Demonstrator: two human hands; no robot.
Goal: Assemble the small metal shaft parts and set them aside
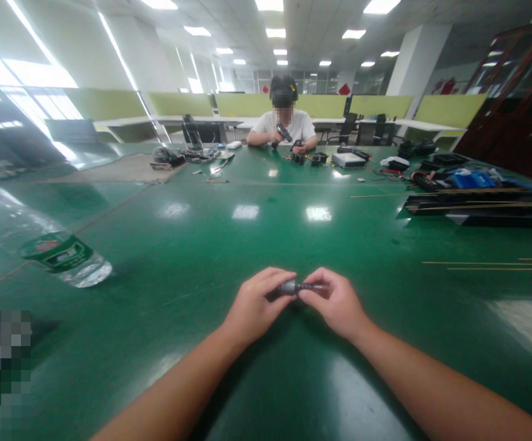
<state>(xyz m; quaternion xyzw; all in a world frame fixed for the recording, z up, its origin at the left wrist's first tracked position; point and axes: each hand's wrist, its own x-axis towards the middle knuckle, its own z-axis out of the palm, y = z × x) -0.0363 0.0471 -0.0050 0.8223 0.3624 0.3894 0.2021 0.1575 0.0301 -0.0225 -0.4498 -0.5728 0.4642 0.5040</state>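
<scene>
From my seat, the nearest things I see are my two bare hands above a glossy green tabletop [266, 239]. My left hand [254, 303] is closed around the thick end of a small grey metallic cylinder with a thin dark ridged shaft [288, 287]; my right hand [339, 300] pinches that shaft between thumb and fingers. The piece lies sideways between both grips, its barrel inside the left fingers, its shaft pointing right across the right fingertips. I judge it rigid and fairly light, dense for its size, the smooth barrel perhaps a little slippery; the barrel offers the surest hold, the slim shaft only a fingertip pinch. Beyond, to the left, a clear plastic bottle with a green label [61, 254] lies tilted in my view; to the right are thin brass-coloured rods [486, 264]. Farthest, a co-worker in a white shirt [305, 124] holds a dark drill-like tool [284, 132].
</scene>
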